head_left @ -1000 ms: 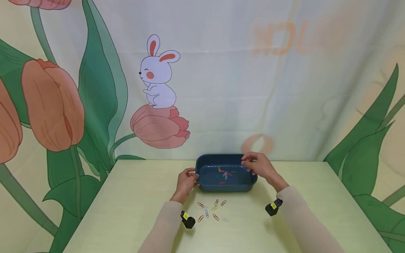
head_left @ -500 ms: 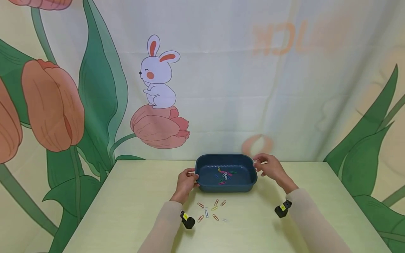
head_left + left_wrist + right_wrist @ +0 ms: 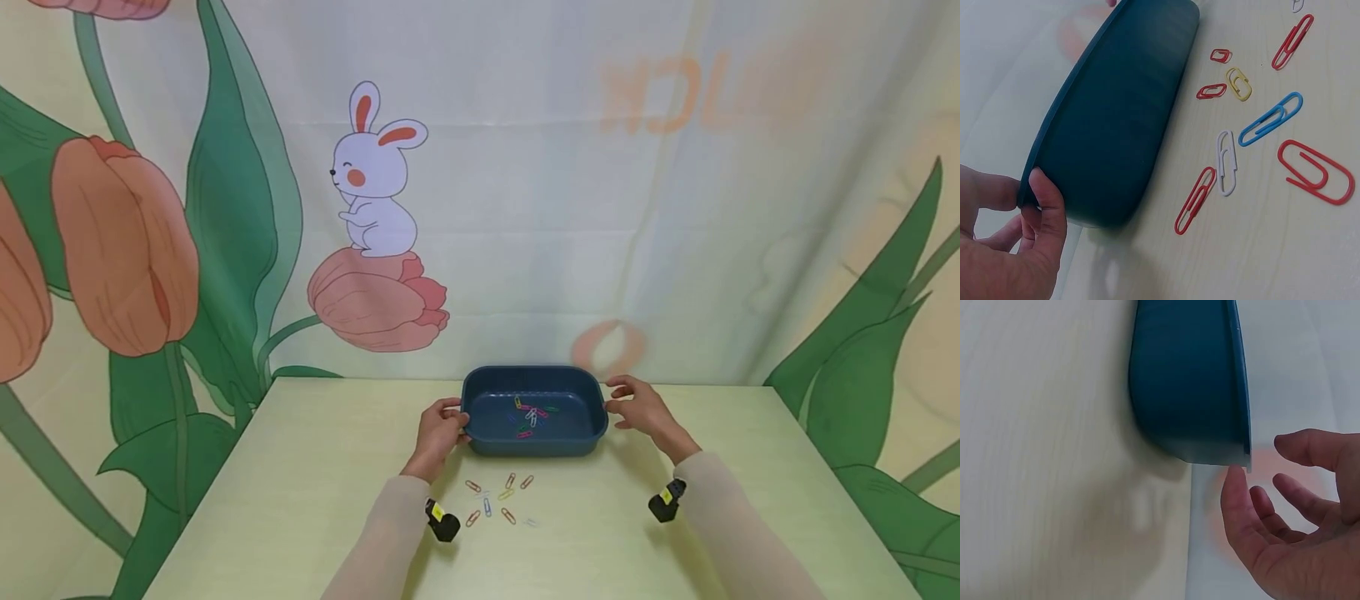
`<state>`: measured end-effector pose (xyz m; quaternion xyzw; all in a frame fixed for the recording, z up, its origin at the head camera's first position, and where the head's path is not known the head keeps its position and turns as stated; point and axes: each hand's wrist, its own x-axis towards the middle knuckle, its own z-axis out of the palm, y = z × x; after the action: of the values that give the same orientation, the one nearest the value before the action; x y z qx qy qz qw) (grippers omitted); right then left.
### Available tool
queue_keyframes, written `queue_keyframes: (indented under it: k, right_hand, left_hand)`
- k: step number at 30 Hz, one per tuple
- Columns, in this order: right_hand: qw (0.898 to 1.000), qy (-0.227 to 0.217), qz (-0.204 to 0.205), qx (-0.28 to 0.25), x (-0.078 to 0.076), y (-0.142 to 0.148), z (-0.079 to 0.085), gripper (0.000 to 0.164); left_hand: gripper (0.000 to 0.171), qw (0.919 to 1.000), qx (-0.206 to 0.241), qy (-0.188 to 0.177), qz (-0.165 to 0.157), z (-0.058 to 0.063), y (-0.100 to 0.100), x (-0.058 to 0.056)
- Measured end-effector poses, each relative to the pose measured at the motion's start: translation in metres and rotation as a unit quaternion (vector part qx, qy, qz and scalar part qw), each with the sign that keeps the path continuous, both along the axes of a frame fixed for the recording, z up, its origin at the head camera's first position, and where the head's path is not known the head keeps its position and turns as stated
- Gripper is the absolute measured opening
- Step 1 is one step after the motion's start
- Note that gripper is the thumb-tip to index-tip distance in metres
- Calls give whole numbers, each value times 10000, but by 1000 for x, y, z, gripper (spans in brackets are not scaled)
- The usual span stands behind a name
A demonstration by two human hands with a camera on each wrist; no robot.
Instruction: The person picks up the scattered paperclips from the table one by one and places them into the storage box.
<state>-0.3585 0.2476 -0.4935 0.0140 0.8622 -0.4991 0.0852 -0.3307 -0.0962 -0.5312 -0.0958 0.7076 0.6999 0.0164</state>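
Note:
A dark blue rectangular plastic tub [image 3: 534, 448] stands at the table's far edge, with several coloured paper clips [image 3: 533, 416] lying on its floor. My left hand [image 3: 437, 437] pinches the tub's left rim between thumb and fingers, as the left wrist view also shows. At the opposite end, my right hand [image 3: 642, 410] has its fingers spread and loosely bent, one fingertip right at the rim in the right wrist view and the others apart from it. In front of the tub lie several loose paper clips, among them a blue one [image 3: 1270, 119] and a yellow one [image 3: 1239, 84].
The pale wooden table [image 3: 315, 500] ends just behind the tub, where a printed curtain [image 3: 510, 208] with tulips and a rabbit hangs. Each wrist carries a small black camera [image 3: 442, 522]. Loose clips lie between the forearms.
My right hand has moved from over the tub's right side outward to the right, then slightly down beside its right rim. My left hand stays on the left rim; the clips lie unchanged.

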Motion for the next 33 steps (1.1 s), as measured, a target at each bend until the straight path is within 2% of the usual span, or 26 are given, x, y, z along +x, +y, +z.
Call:
queue_keyframes:
  k: [7, 16, 20, 27, 33]
  right_hand:
    - [9994, -149, 71, -300, -3, -4, -5, 53]
    - [9991, -345, 93, -231, -6, -9, -14, 58]
    - [9991, -316, 88, -285, -5, -9, -16, 58]
    - [9964, -492, -78, -681, -2, -10, -18, 56]
    - [9967, -407, -200, -672, -3, -13, -17, 56]
  left_hand:
    - [38, 10000, -50, 9, -40, 2, 0, -2]
    - [37, 10000, 1, -68, 12, 1, 0, -1]
    - [37, 10000, 25, 5, -32, 1, 1, -1]
    - [37, 10000, 1, -24, -8, 0, 0, 0]
    - [38, 10000, -16, 32, -50, 2, 1, -1]
